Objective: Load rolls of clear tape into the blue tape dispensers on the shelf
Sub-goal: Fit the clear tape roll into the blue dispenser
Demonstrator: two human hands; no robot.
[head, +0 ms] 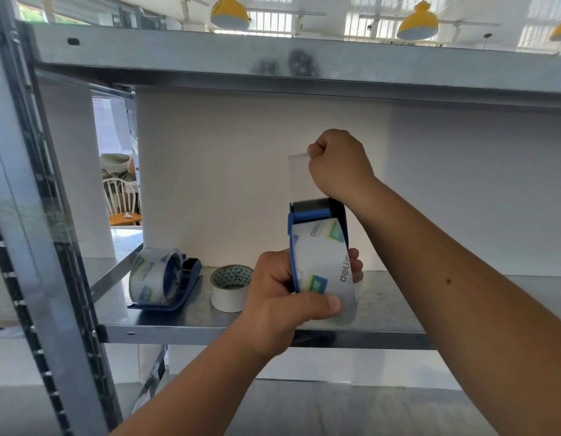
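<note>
My left hand [282, 297] grips a blue tape dispenser [317, 215] with a clear tape roll [323, 262] seated in it, held upright above the front of the metal shelf [178, 322]. My right hand [339, 165] is above the dispenser's toothed blade, its fingers pinched on the free end of a clear tape strip [299, 174] pulled straight up from the roll. A second blue dispenser [185, 287] lies on the shelf to the left with a clear roll [156, 275] in it. A white-sided roll [230, 287] stands flat beside it.
An upper shelf [304, 61] runs overhead. A perforated metal upright [37, 215] stands at the left. A white wall backs the shelf. Behind the gap at the left are a white chair [122, 196] and a seated person. Yellow lamps [417, 23] hang above.
</note>
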